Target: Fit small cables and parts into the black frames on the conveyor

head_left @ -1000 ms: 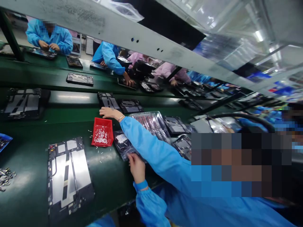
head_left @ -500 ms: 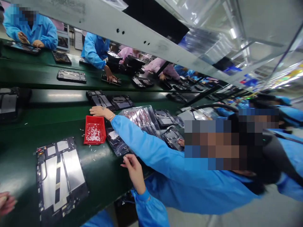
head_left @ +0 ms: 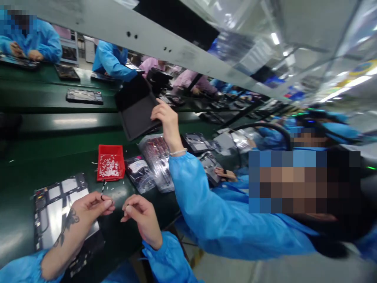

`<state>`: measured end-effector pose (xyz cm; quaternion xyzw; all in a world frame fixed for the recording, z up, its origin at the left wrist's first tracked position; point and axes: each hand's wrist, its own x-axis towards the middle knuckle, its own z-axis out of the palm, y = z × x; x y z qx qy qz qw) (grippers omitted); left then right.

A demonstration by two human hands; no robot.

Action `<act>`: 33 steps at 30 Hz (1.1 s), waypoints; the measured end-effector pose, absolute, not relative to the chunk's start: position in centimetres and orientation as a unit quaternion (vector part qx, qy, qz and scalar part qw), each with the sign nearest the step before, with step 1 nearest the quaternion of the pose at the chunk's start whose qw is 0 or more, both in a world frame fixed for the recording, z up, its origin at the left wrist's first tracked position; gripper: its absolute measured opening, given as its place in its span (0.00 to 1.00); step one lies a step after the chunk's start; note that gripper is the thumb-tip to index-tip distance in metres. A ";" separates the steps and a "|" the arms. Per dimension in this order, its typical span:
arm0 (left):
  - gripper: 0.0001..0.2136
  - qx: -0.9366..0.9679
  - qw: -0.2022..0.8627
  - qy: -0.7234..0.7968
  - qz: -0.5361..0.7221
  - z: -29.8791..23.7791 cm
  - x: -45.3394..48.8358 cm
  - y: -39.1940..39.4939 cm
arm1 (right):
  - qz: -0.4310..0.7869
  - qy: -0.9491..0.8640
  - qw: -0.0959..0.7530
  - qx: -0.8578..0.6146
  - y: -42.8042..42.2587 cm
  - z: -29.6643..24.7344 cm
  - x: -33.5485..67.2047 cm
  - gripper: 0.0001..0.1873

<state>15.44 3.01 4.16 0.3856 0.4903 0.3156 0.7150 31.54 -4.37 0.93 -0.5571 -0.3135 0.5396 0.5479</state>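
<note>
Across the green table (head_left: 64,161), you had bare room to the left, beyond the opened device (head_left: 51,220), which lay under your left forearm with its long axis running away from you. A co-worker's sleeve (head_left: 191,196) bounded the right side; that person's hand held up a black case (head_left: 138,112). Clear bags (head_left: 159,161) crowded the middle. Your left hand (head_left: 93,206) pinched a dark-and-white strip (head_left: 103,189); your right hand (head_left: 140,216), fingertips close together, stood apart to its right, the wrist over the near edge; whether it held anything, I couldn't tell. Beyond both hands sat a red tray (head_left: 110,149) of white pieces (head_left: 109,167). The strip's free end pointed trayward, contact unclear.
</note>
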 end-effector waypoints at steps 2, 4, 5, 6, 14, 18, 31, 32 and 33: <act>0.20 0.369 0.736 0.481 0.302 3.4 15.8 3.0 | 0.538 -0.322 0.563 -0.538 -4.3 1.7 31.0 0.04; 0.21 0.345 0.734 0.498 0.307 2.4 15.9 3.1 | 0.534 -0.338 0.579 -0.515 -4.3 2.2 30.6 0.03; 0.21 0.338 0.731 0.505 0.311 1.9 15.9 3.2 | 0.528 -0.344 0.590 -0.505 -4.3 2.4 30.4 0.03; 0.21 0.335 0.728 0.508 0.315 1.6 16.0 3.3 | 0.518 -0.347 0.603 -0.497 -4.2 2.5 30.2 0.04; 0.14 0.376 0.691 0.486 0.381 2.2 16.0 3.0 | 0.507 -0.310 0.632 -0.496 -3.3 2.2 28.0 0.11; 0.11 0.397 0.685 0.455 0.407 3.2 15.9 2.9 | 0.526 -0.316 0.611 -0.500 -2.4 2.3 27.1 0.12; 0.08 0.585 0.533 0.472 0.388 3.2 13.4 2.9 | 0.531 -0.338 0.559 -0.540 -1.2 2.3 26.8 0.14; 0.07 0.603 0.517 0.468 0.387 3.2 13.3 2.9 | 0.533 -0.335 0.558 -0.541 -1.1 2.4 26.8 0.14; 0.07 0.616 0.503 0.465 0.388 3.3 13.1 2.8 | 0.536 -0.333 0.555 -0.542 -1.1 2.4 26.8 0.15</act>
